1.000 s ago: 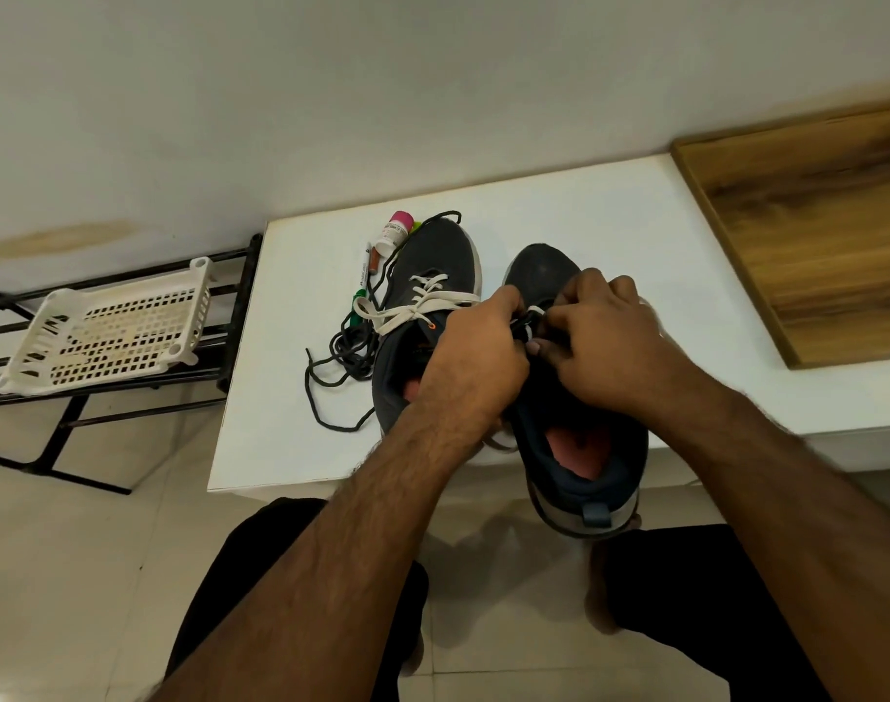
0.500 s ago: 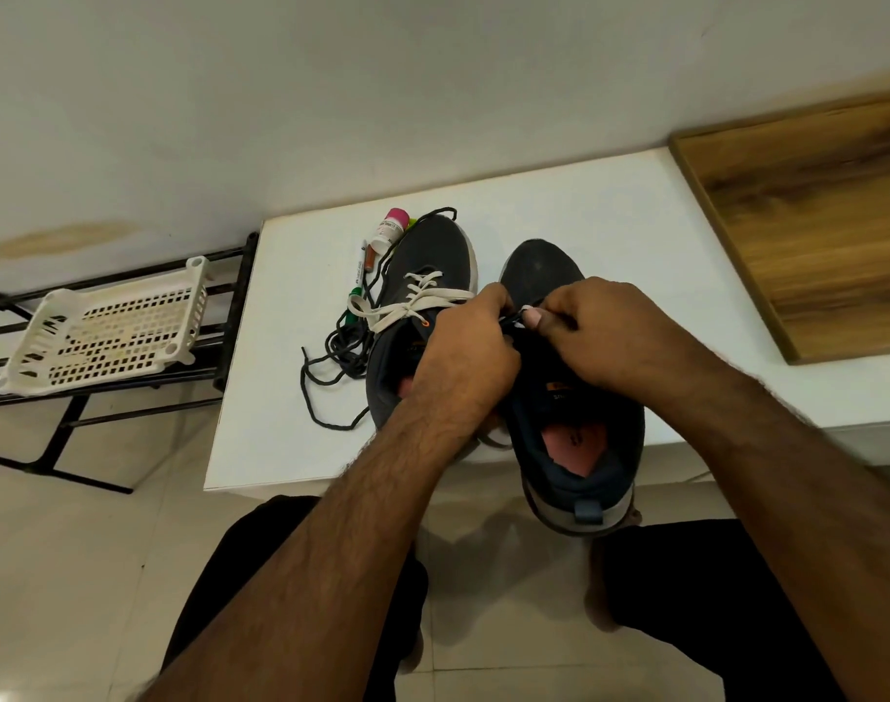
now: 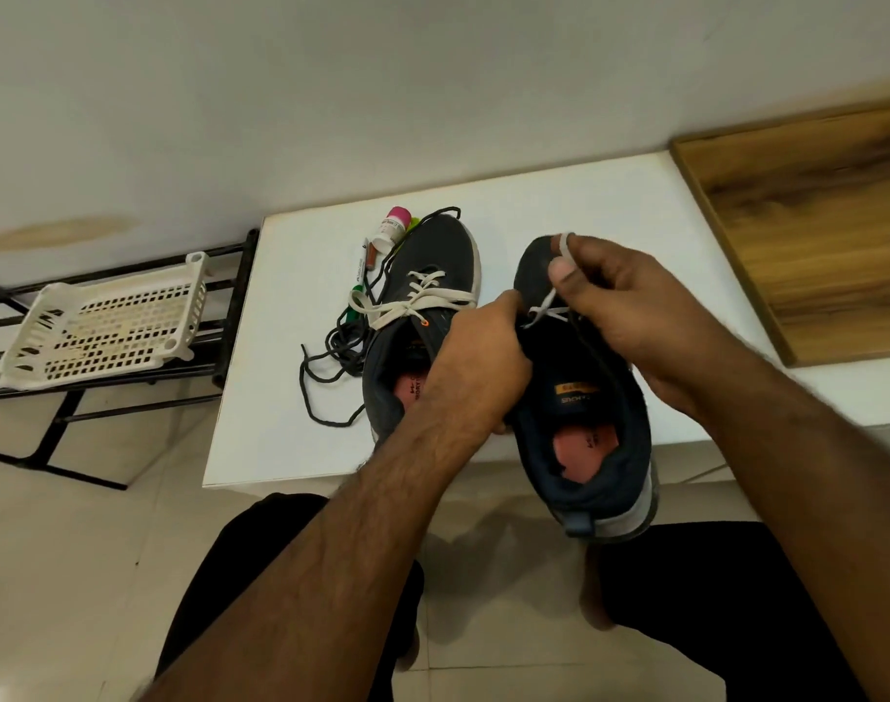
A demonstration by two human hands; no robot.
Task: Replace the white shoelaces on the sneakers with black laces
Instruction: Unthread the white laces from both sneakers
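While the left hand (image 3: pixel 475 367) grips the tongue side of the dark navy sneaker with the pink insole (image 3: pixel 584 397), which overhangs the near edge of the white table (image 3: pixel 290 357), the right hand (image 3: pixel 630 306) pinches that shoe's white shoelace (image 3: pixel 559 255) above the toe. Beside it lies the second dark sneaker (image 3: pixel 422 306), white-laced, with loose black laces (image 3: pixel 336 347) tangled at its left.

This looks like a room in a home: pale tiled floor (image 3: pixel 78 575), plain stained wall (image 3: pixel 230 119) and a low white table (image 3: pixel 610 205). At nine o'clock a black metal rack (image 3: pixel 220 306) carries a white plastic basket (image 3: pixel 22 357); at two o'clock lies a wood-grain panel (image 3: pixel 812 220).
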